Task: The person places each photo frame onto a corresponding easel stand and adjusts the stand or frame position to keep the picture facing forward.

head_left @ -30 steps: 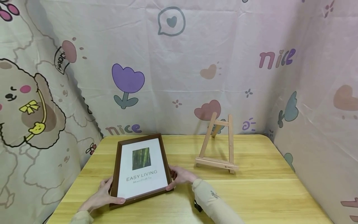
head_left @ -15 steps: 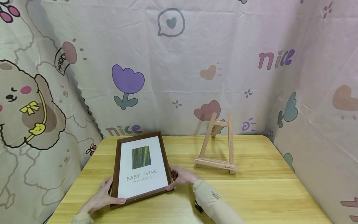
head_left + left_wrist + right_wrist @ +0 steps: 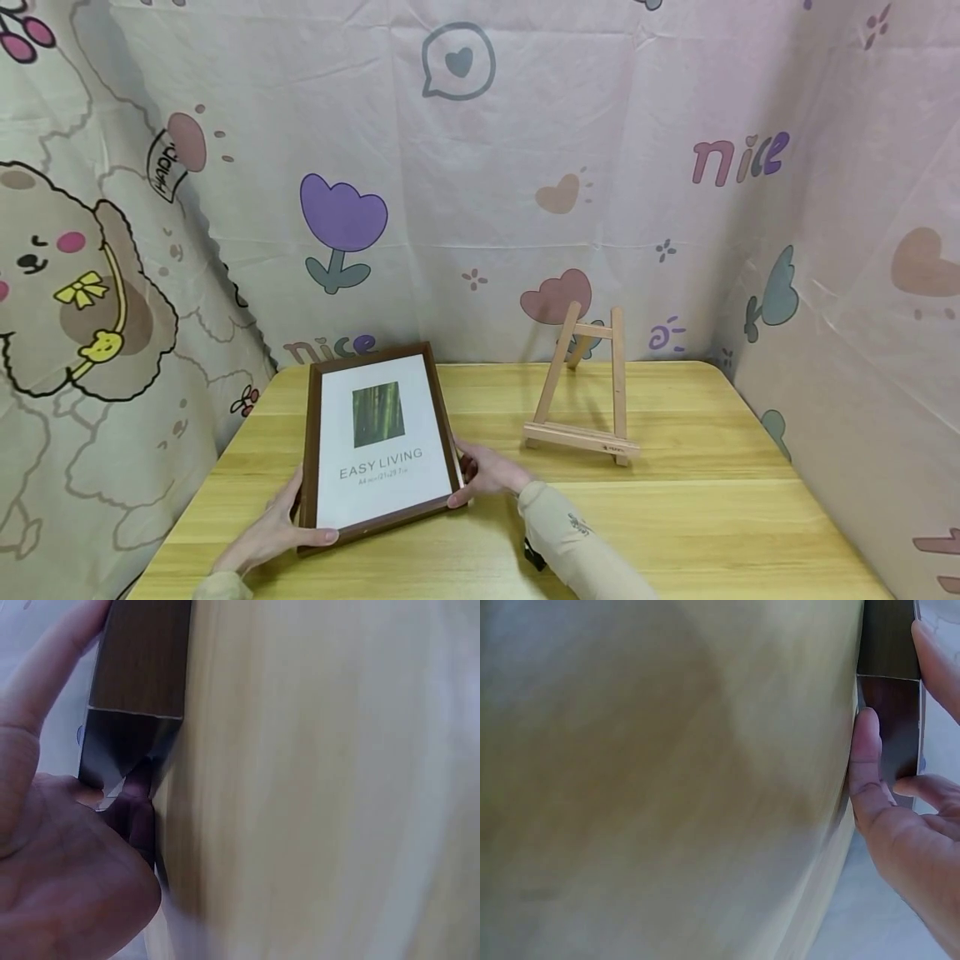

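Note:
Both hands hold a brown picture frame (image 3: 375,492) with a white "EASY LIVING" sheet behind its front, on the left half of the table. My left hand (image 3: 273,529) grips the near left corner, thumb along the bottom rim and other fingers at the side. At the near right corner my right hand (image 3: 487,473) pinches the side, its thumb by the front rim. The far end of the picture frame tilts up. In the left wrist view, fingers reach beneath the frame's corner (image 3: 139,667); in the right wrist view, a finger lies between the frame (image 3: 889,637) and the tabletop.
A small wooden easel (image 3: 577,435) stands at the back right of the wood-grain table (image 3: 712,467). Printed cloth (image 3: 480,167) hangs behind the table and along both sides.
The picture frame's far end has risen, so its face tilts more toward the head camera. Both hands stay at the near corners, almost in place. The easel has not moved.

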